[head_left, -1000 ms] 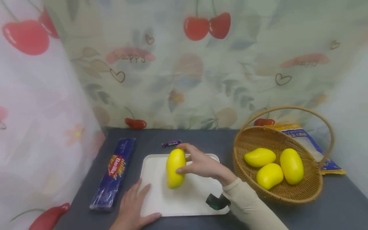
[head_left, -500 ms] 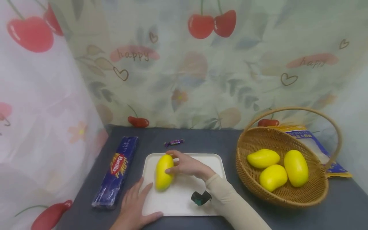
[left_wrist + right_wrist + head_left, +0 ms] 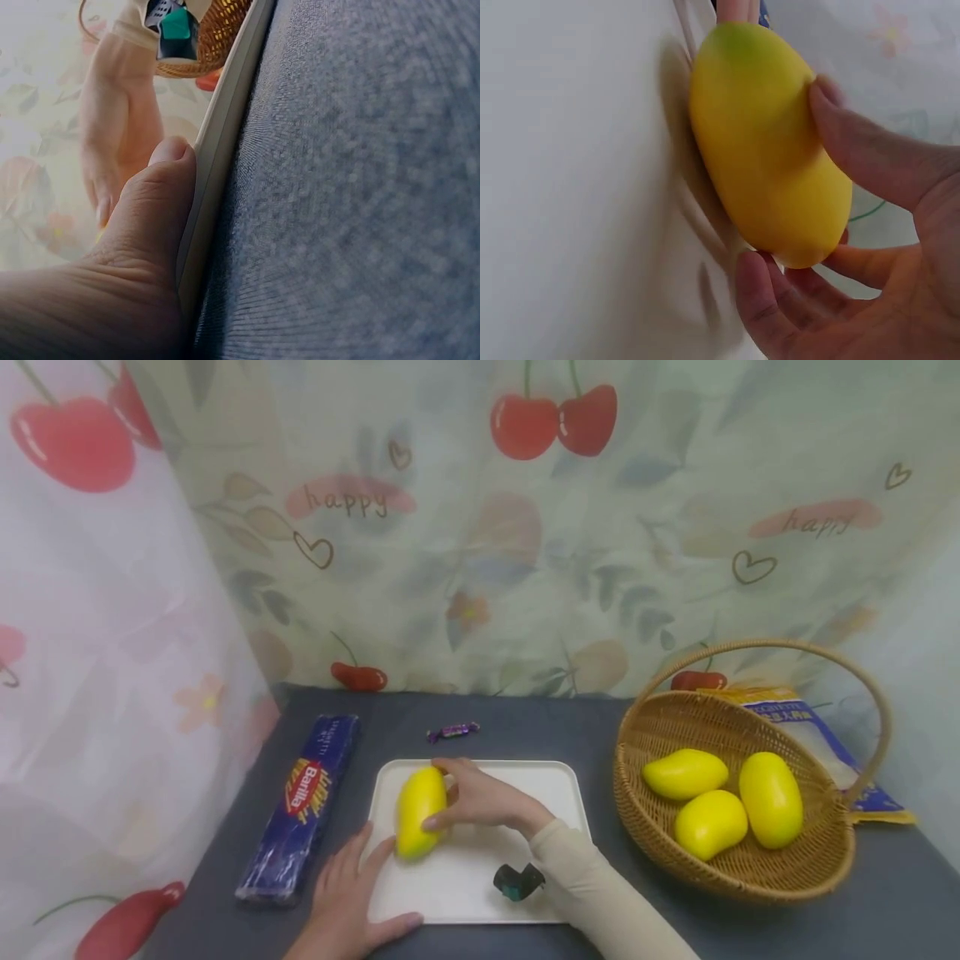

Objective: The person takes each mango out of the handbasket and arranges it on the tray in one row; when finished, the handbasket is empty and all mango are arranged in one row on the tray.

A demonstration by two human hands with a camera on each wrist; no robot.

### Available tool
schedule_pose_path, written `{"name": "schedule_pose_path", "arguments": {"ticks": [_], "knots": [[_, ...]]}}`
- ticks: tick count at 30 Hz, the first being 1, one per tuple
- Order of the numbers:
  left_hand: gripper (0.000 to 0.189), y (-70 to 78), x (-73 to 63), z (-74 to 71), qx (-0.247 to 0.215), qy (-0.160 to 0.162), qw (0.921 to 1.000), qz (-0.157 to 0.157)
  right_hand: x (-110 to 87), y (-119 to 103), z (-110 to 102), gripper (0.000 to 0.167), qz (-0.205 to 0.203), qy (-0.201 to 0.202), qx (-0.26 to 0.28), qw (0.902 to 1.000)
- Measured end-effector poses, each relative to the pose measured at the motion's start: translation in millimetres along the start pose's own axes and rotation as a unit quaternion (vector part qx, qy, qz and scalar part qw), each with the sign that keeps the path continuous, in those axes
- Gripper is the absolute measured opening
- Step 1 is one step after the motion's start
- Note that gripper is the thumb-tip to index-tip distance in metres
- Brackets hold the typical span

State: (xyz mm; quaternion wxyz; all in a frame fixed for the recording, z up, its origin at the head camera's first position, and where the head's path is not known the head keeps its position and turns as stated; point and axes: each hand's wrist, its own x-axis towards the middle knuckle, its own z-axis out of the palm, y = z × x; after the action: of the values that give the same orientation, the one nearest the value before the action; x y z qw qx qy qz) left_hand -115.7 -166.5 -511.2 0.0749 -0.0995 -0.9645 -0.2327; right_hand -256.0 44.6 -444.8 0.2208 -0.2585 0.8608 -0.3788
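My right hand [image 3: 483, 800] grips a yellow mango [image 3: 420, 812] over the left part of a white tray [image 3: 517, 785]. In the right wrist view, thumb and fingers hold the mango [image 3: 765, 150] near one end, and its greenish end points away. A shadow lies close beside it on the tray; I cannot tell whether the mango touches the surface. My left hand [image 3: 341, 893] rests at the tray's front left corner, fingers spread and fairly straight. Its thumb [image 3: 161, 195] lies against the tray's rim in the left wrist view.
A wicker basket [image 3: 637, 835] with a tall handle stands on the right, holding 3 mangoes. Behind it lies a blue and yellow bag [image 3: 813, 735]. A blue Barilla spaghetti pack [image 3: 300, 810] lies left of the tray, and a purple-wrapped candy [image 3: 453, 732] behind it.
My right hand has carried the mango leftward across the tray and lower, close to its left edge. My left hand has stayed at the tray's corner.
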Motion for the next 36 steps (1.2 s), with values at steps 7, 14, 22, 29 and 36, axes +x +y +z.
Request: {"name": "schedule_pose_path", "arguments": {"ticks": [7, 14, 22, 29, 36], "knots": [[0.103, 3.6, -0.9, -0.9, -0.010, -0.010, 0.9999, -0.009, 7.4, -3.0, 6.1, 0.092, -0.014, 0.007, 0.019, 0.9997], [0.104, 6.6, 0.3, -2.4, -0.021, -0.014, 0.9995, -0.017, 8.0, -7.8, 5.4, 0.092, -0.010, 0.004, 0.028, 0.9995], [0.106, 4.7, 1.2, -1.7, -0.011, -0.022, 0.9995, -0.020, 9.5, -9.6, 6.0, 0.093, -0.011, 0.004, 0.022, 0.9997], [0.108, 4.6, 1.2, -1.9, -0.014, -0.031, 0.9990, -0.027, 9.1, -9.5, 5.0, 0.095, -0.004, -0.003, 0.011, 0.9999], [0.108, 2.3, 1.3, -2.6, -0.005, -0.032, 0.9991, -0.027, 11.0, -11.5, 4.8, 0.095, 0.009, -0.011, 0.015, 0.9998]]}}
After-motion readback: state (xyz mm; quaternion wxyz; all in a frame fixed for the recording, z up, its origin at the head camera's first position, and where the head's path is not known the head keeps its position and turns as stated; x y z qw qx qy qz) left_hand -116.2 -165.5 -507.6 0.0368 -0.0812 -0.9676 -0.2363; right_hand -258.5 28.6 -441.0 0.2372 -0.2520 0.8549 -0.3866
